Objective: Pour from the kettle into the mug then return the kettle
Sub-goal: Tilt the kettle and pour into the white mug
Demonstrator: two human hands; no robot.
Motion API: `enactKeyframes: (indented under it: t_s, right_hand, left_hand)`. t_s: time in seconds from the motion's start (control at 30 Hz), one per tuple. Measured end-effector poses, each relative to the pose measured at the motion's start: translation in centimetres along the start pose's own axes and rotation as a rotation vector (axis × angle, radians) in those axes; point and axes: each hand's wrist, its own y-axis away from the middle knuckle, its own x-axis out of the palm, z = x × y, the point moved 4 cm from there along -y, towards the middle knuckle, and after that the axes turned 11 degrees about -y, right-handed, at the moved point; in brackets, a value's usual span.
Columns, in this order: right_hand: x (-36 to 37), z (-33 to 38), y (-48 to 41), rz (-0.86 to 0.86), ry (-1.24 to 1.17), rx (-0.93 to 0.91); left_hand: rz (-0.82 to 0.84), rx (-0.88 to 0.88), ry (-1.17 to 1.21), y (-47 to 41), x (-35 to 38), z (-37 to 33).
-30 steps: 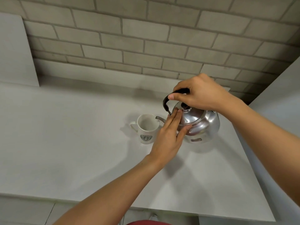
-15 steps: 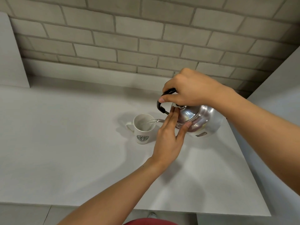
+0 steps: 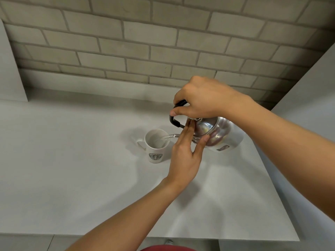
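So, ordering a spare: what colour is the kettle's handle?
Black, clearest in the head view: kettle handle.

Colour-wise it's pretty muted here. The kettle (image 3: 215,134) is shiny silver metal with a black handle (image 3: 175,121), plus a small dark label low on its side. The mug (image 3: 155,145) at about 9 o'clock from it is plain white with a round green-and-white logo on the front; the lettering is too blurry to read for sure. The counter (image 3: 72,160) is pale grey-white. At 12 o'clock, the brick wall (image 3: 145,42) is beige-grey with lighter mortar lines. There's a strip of red (image 3: 166,248) at 6 o'clock.
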Motion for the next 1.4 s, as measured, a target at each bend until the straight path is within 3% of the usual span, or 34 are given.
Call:
enactKeyframes:
  t_s: [1.4]
  right_hand:
    - [-0.5,2.5,-1.3,0.029,0.114,-0.046]
  left_hand:
    - [-0.081,-0.026,0.083,-0.1,-0.6,-0.1]
